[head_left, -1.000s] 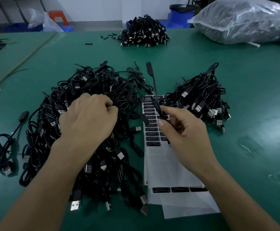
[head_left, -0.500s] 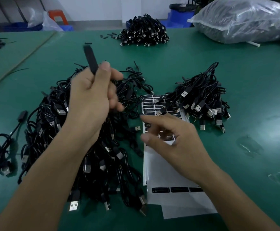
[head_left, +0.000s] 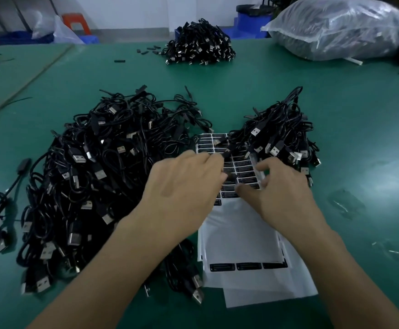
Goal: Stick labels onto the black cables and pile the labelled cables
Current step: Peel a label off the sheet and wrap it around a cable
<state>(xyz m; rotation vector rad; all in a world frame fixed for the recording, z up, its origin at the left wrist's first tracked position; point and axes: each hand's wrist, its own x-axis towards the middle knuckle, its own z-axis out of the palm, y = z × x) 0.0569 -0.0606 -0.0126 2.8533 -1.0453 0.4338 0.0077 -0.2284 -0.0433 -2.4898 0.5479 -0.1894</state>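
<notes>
Grip: left hand (head_left: 186, 186) holds a black cable (head_left: 227, 151) over the label sheet (head_left: 241, 233), right hand (head_left: 281, 193) on that sheet, pinch unclear; risk: a label peeled askew may fold onto itself.

A factory-style assembly workshop. A broad green-matted workbench (head_left: 336, 115) fills the view, heaped with tangled black USB cables (head_left: 99, 174) at 9 o'clock and white backing sheets of small black labels (head_left: 241, 233) at 5 o'clock. Another cable heap (head_left: 198, 43) sits at 12 o'clock, a bulging clear plastic sack (head_left: 336, 27) at 1 o'clock, blue plastic crates (head_left: 250, 24) behind.
</notes>
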